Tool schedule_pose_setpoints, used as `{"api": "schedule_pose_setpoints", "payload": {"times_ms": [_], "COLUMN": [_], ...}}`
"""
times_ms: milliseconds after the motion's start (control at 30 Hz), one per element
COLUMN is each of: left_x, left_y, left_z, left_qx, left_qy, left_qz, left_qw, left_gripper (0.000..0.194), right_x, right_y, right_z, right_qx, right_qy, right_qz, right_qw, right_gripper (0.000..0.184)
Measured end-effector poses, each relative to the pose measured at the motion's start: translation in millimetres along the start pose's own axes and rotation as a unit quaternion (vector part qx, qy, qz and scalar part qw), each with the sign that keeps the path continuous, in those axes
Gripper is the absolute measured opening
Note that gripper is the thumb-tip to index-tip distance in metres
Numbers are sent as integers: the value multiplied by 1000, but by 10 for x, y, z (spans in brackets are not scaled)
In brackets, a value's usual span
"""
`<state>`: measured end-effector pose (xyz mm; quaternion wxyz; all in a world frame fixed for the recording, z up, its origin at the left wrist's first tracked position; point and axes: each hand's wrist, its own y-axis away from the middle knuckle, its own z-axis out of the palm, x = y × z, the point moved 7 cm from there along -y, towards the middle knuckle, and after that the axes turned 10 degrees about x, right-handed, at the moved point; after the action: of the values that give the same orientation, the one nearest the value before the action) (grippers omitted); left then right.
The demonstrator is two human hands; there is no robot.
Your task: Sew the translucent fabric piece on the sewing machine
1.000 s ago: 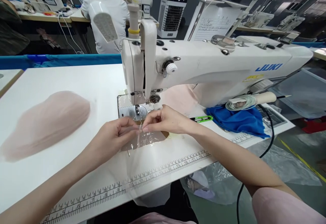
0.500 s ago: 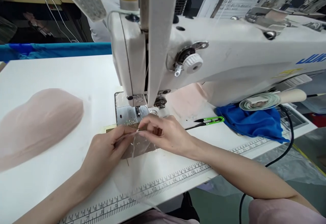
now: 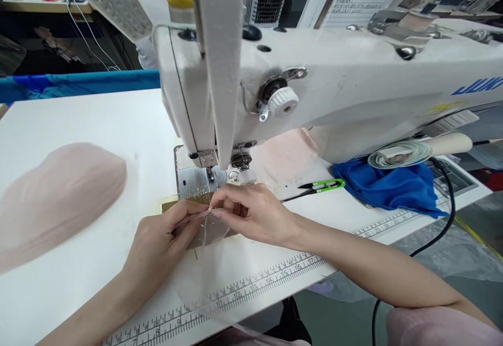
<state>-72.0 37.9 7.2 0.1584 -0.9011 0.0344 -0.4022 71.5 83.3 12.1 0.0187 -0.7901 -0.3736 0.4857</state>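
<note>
My left hand (image 3: 165,238) and my right hand (image 3: 251,212) meet just in front of the needle of a white JUKI sewing machine (image 3: 334,89). Both pinch the top edge of a thin, see-through piece of sheer fabric (image 3: 206,246) that hangs down over the table's printed ruler (image 3: 243,288). The fingertips touch one another above a brown plate (image 3: 204,230) next to the metal needle plate (image 3: 188,181).
A pile of pale pink sheer pieces (image 3: 55,199) lies on the white table (image 3: 98,120) to the left. Green thread snips (image 3: 320,184), a blue cloth (image 3: 387,188) and a roll of tape (image 3: 396,154) sit right of the needle. A black cable (image 3: 432,236) hangs off the right edge.
My head has leaned in closer to the machine, so it fills more of the view. Both hands stay pinched on the sheer piece and have shifted slightly toward the needle.
</note>
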Motion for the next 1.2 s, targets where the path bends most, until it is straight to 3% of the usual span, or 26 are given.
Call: {"api": "schedule_pose_setpoints", "payload": {"times_ms": [267,500,700,1033,1200], "left_x": [4,78,133,111,139], "left_y": [-21,-36,-27,-34,-17], "left_z": [90,-18,-65,-34,-28], "left_qx": [-62,10,40,16,13], "left_qy": [22,2,-22,-40,-63], "left_qz": [-6,33,81,55,94], "left_qw": [998,999,996,998,993], "left_gripper": [21,16,21,29,31], "right_x": [-23,-43,-40,-36,-50], "right_y": [7,4,9,27,26], "right_z": [-40,-41,-20,4,19], "right_qx": [41,38,15,-8,-22], "right_qy": [-16,-22,-22,-31,-26], "right_qz": [-44,-24,-6,5,-7], "right_qw": [998,999,1000,999,999], "right_gripper": [9,6,9,6,10]}}
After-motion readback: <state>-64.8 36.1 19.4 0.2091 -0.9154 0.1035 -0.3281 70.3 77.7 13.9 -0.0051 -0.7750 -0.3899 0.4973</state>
